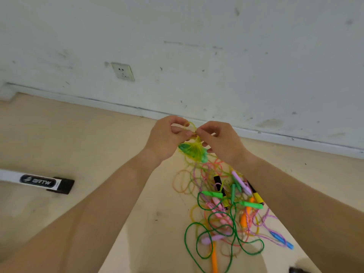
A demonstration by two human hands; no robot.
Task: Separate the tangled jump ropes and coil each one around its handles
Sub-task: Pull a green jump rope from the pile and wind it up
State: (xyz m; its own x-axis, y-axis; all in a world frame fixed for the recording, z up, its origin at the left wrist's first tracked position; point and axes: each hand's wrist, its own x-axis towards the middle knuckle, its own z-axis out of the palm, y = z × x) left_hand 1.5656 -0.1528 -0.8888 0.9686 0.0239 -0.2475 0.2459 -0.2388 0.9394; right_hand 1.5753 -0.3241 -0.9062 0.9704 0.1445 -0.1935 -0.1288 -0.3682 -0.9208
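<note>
Rope (198,147), yellow, looked thin, limp, light; your left hand (167,138) and right hand (220,142) pinched its loops, twelve o'clock of its green handles (186,149), likely the firmer hold.

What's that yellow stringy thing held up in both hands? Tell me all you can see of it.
It is a thin, translucent yellow jump rope, plastic by its look, bunched in loose loops around blurred green handles. The left hand and right hand pinch its top loops, holding it above the floor. Strands hang down toward the tangled pile of other ropes below.
</note>
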